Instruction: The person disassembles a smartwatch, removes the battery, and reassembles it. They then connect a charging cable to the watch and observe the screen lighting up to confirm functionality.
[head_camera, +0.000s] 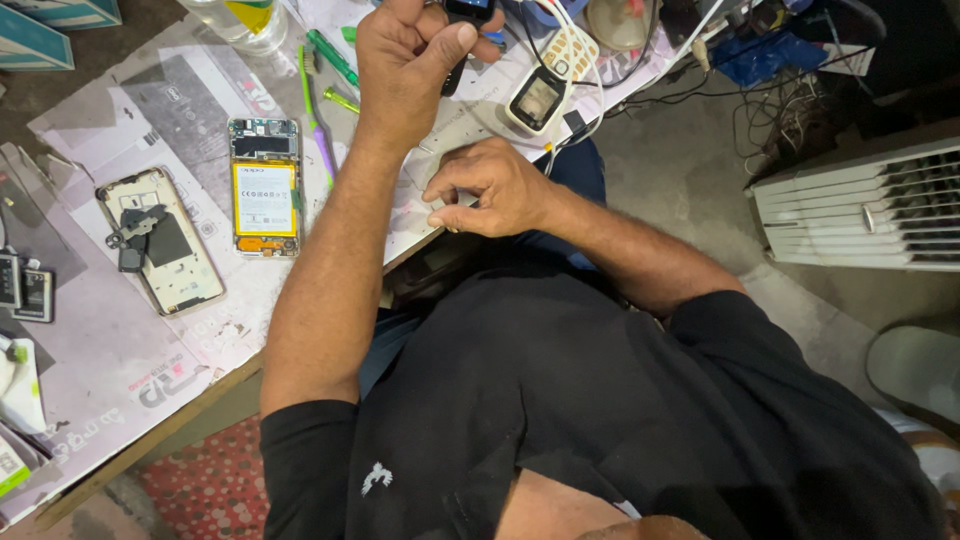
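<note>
Your left hand (415, 60) grips a small black device (468, 12) above the paper-covered surface (120, 350); your right hand (490, 190), fingers curled together, pinches at the surface edge near the opened yellow-battery phone (265, 187).

Your left hand (415, 60) covers most of a small dark device (468, 12), itself cut off by the top edge; whatever your right hand's (490, 190) curled fingertips pinch stays hidden.

Paper-covered workbench (120, 370) with opened phone (265, 187), toothbrush (317, 115)
</note>
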